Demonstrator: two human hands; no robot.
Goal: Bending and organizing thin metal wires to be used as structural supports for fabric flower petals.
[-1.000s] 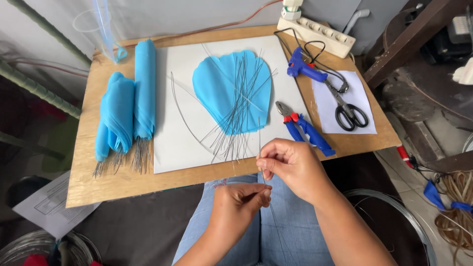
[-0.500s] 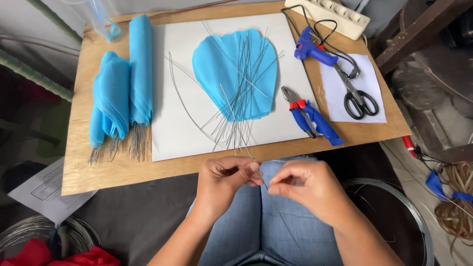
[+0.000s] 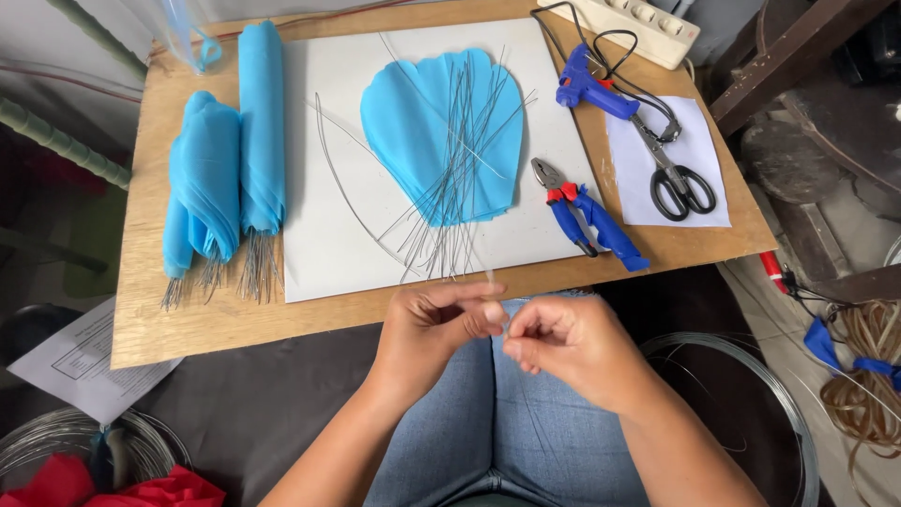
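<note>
- Your left hand [image 3: 434, 324] and right hand [image 3: 561, 345] meet over your lap, just below the near edge of the board [image 3: 141, 282].
- Both hands pinch one small pale strip [image 3: 492, 293] between thumb and fingers. It is thin and hard to see, so you cannot tell what it is made of.
- The strip runs up and away from you, toward the board. Its top end pokes out above your fingertips, and your left thumb is the nearer one to that end.
- Both grips are closed tight on the strip; no hand is loose.
- The wires [image 3: 455, 178] lie fanned on the blue petal [image 3: 413, 122], well apart from your hands, straight ahead.
- The pliers [image 3: 589, 214] lie on the board to your right, nearer your right hand.
- The blue rolls [image 3: 225, 160] sit far to your left.
- Since half a second ago your hands have barely moved; they stay joined over your lap. A second ago your right hand was higher, up at the board's edge.
</note>
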